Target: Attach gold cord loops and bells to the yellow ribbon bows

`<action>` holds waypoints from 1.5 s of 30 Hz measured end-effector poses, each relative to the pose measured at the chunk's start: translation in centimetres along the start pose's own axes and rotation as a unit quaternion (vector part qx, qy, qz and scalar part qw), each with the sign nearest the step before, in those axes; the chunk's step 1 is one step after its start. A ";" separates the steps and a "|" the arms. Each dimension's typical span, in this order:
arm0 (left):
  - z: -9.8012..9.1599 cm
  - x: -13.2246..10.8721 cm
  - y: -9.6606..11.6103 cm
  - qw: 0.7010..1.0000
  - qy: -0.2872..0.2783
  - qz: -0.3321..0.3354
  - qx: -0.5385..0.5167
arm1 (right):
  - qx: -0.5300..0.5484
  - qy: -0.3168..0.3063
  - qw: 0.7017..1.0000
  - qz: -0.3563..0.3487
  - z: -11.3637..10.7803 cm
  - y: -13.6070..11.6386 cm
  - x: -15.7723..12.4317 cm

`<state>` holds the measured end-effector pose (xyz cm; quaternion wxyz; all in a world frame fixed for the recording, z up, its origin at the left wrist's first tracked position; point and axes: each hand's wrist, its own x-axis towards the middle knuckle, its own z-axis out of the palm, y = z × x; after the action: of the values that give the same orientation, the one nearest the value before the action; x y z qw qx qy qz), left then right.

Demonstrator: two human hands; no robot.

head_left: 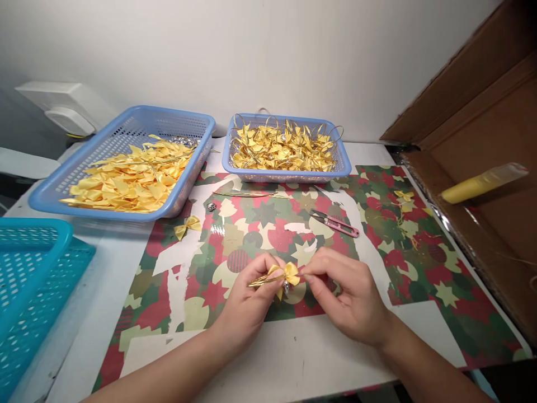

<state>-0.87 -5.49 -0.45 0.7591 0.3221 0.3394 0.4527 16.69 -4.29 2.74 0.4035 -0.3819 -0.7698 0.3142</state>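
Observation:
In my left hand (250,295) a yellow ribbon bow (291,273) is pinched between thumb and fingers. Gold cord (260,280) runs from the bow back across these fingers. A small silver bell (286,286) hangs just under the bow's middle. Just right of the bow, my right hand (342,291) is closed in a pinch; what its fingertips hold is too fine to make out. Beyond the hands lie pink-handled thread snips (335,223), a loose yellow bow (187,227), a loose silver bell (211,206) and some gold cords (251,194).
A blue basket (42,198) of yellow bows and bells stands back left. Another blue basket (285,177) holds bows with gold cord loops. A teal basket (37,226) sits at left. Cardboard (482,112) walls the right side, with a yellow tube (482,184). Patterned paper (268,240) covers the table.

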 end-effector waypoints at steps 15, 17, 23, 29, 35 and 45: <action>-0.2 0.0 -0.2 0.999 0.028 -0.009 0.017 | -0.002 0.028 0.999 0.027 1.3 0.2 -0.4; -0.1 0.1 -0.1 0.999 0.031 -0.005 0.018 | -0.003 0.033 0.999 0.029 1.4 0.3 -0.4; -0.1 0.1 0.0 0.998 0.040 0.003 0.046 | -0.011 0.045 0.998 0.037 1.9 0.7 -0.5; 0.2 0.2 0.1 0.997 0.037 0.014 0.068 | -0.015 0.056 0.998 0.031 2.4 0.8 -0.7; 0.6 0.2 0.2 0.997 0.055 0.010 0.053 | 0.002 0.090 0.995 0.048 2.7 0.4 -0.7; -0.4 0.3 0.7 0.994 0.075 0.034 0.074 | -0.009 0.051 0.997 0.062 1.2 1.0 0.1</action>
<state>-1.40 -4.89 -0.18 0.6897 0.3540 0.4170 0.4744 15.96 -3.89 1.37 0.4187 -0.4478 -0.7260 0.3115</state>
